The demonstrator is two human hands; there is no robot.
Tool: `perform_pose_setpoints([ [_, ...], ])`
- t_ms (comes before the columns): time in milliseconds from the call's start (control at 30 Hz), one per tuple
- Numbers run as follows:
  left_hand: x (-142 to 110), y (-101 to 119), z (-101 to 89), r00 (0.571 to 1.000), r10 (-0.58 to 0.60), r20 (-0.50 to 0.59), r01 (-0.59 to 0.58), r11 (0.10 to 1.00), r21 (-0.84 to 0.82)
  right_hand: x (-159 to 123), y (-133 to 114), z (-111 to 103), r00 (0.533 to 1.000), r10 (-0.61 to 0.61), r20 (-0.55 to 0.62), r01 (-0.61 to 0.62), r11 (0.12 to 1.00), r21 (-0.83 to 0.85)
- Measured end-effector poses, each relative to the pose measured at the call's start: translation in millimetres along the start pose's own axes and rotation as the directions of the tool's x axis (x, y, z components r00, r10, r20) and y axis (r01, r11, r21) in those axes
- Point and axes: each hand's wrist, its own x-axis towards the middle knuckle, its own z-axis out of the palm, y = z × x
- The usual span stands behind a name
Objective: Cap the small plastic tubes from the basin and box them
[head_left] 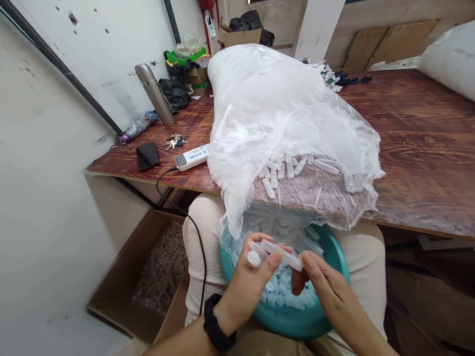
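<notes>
My left hand (247, 282) is closed around translucent plastic tubes above the basin. One tube (280, 253) lies slanted across its fingers under the thumb; another tube (254, 258) points its round white end toward me. My right hand (330, 284) has its thumb and fingers pinched at the right end of the slanted tube; whether a cap sits there is hidden by the fingertips. Beneath both hands, the teal basin (297, 324) rests between my legs. In it are many small white caps (282, 291) nearer me and translucent tubes (274, 225) farther back.
A large plastic bag (267, 94) lies on the wooden table (419, 148), spilling tubes (274, 178) toward the edge. A power bank (193, 157) trails a black cable past my leg. Nearby are keys (174, 141), a dark wallet (147, 156) and a flask (155, 94). A carton (122, 296) of small pieces stands lower left.
</notes>
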Motion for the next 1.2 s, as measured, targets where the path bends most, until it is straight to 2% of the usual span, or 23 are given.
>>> perform_pose_setpoints([
  [100, 0, -1, 2.6, 1.000, -0.015, 0.016, 0.015, 1.000, -0.021, 0, -5, -5, 1.000, -0.024, -0.012, 0.022, 0.995, -0.099],
  [233, 1, -3, 5.0, 1.000, -0.018, 0.013, 0.018, 0.999, -0.027, -1, -8, -4, 0.997, 0.005, 0.081, -0.001, 0.998, -0.059],
  [367, 3, -4, 5.0, 1.000, -0.016, -0.005, 0.016, 1.000, -0.025, -3, -7, -1, 0.999, -0.002, 0.046, 0.007, 0.996, -0.091],
  [500, 6, -3, 6.3, 1.000, 0.001, -0.004, -0.001, 1.000, 0.007, -3, -9, 1, 0.987, 0.014, 0.158, -0.018, 1.000, 0.020],
  [600, 9, -3, 8.7, 1.000, 0.009, 0.013, -0.009, 1.000, 0.017, 1, -11, 2, 0.990, 0.029, 0.140, -0.041, 0.996, 0.085],
  [700, 13, -2, 9.9, 0.999, 0.022, 0.042, -0.024, 0.999, 0.046, 6, -7, 6, 0.985, 0.052, 0.166, -0.092, 0.967, 0.238],
  [767, 17, 1, 8.1, 0.997, 0.023, 0.069, -0.028, 0.997, 0.069, 9, -2, 9, 0.971, 0.075, 0.225, -0.146, 0.937, 0.317],
  [833, 23, 6, 3.9, 0.995, 0.017, 0.100, -0.025, 0.996, 0.083, 11, 1, 9, 0.951, 0.096, 0.294, -0.192, 0.929, 0.318],
  [900, 32, 13, -1.2, 0.993, 0.026, 0.117, -0.036, 0.996, 0.080, 11, 1, 9, 0.929, 0.105, 0.356, -0.186, 0.961, 0.203],
  [967, 45, 20, -4.7, 0.989, 0.024, 0.148, -0.044, 0.991, 0.128, 12, 0, 9, 0.901, 0.110, 0.419, -0.088, 0.993, -0.073],
  [1033, 58, 25, -4.3, 0.973, -0.040, 0.228, -0.038, 0.945, 0.325, 13, 0, 12, 0.856, 0.129, 0.501, 0.061, 0.936, -0.346],
  [1067, 65, 25, -2.4, 0.956, -0.098, 0.276, -0.039, 0.892, 0.451, 14, 0, 14, 0.830, 0.138, 0.541, 0.122, 0.901, -0.417],
  [1133, 77, 22, 4.5, 0.921, -0.200, 0.335, -0.058, 0.778, 0.625, 18, 2, 22, 0.790, 0.148, 0.595, 0.179, 0.872, -0.455],
  [1200, 88, 14, 13.9, 0.896, -0.256, 0.364, -0.081, 0.712, 0.698, 22, 4, 30, 0.772, 0.147, 0.618, 0.182, 0.881, -0.437],
])
